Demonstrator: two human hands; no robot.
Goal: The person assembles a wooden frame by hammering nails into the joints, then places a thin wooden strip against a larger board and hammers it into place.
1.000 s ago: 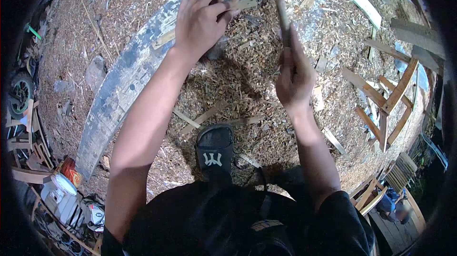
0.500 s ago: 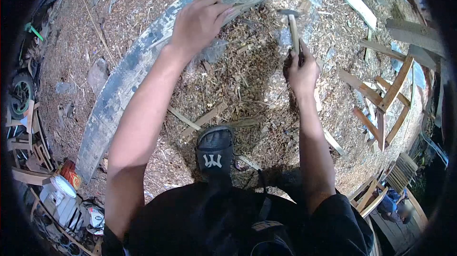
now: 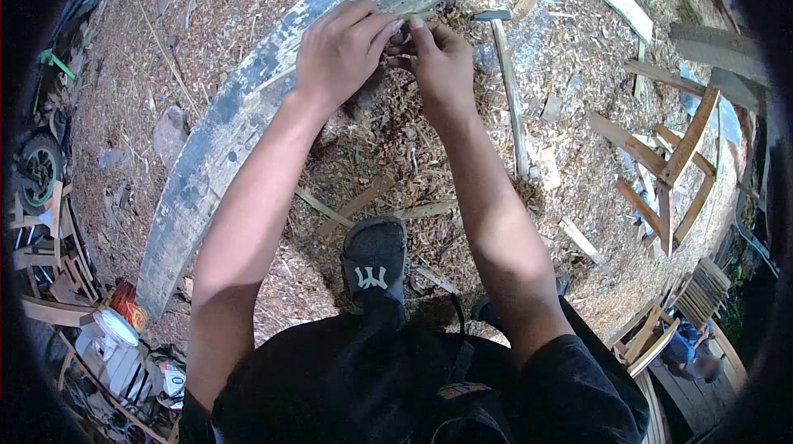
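Note:
My left hand (image 3: 343, 56) is over the weathered plank (image 3: 194, 180), its fingers closed in a pinch near the plank's inner edge. My right hand (image 3: 443, 68) meets it there, thumb and fingers bent together at the left fingertips. Whatever they pinch is small and mostly hidden; only a thin pale sliver shows by the fingertips. The hammer (image 3: 508, 89) lies on the wood shavings to the right of my right hand, its dark head pointing away from me and its wooden handle towards me.
Wood shavings and offcuts cover the ground. A wooden frame (image 3: 673, 167) stands at the right, with a pale board (image 3: 621, 3) beyond it. My sandalled foot (image 3: 374, 262) is below my hands. A person (image 3: 694, 357) is at lower right, and a wheel (image 3: 40, 170) at far left.
My right hand has let go of the hammer, which now lies on the ground, and has moved left to join my left hand. The left hand has stayed nearly in place.

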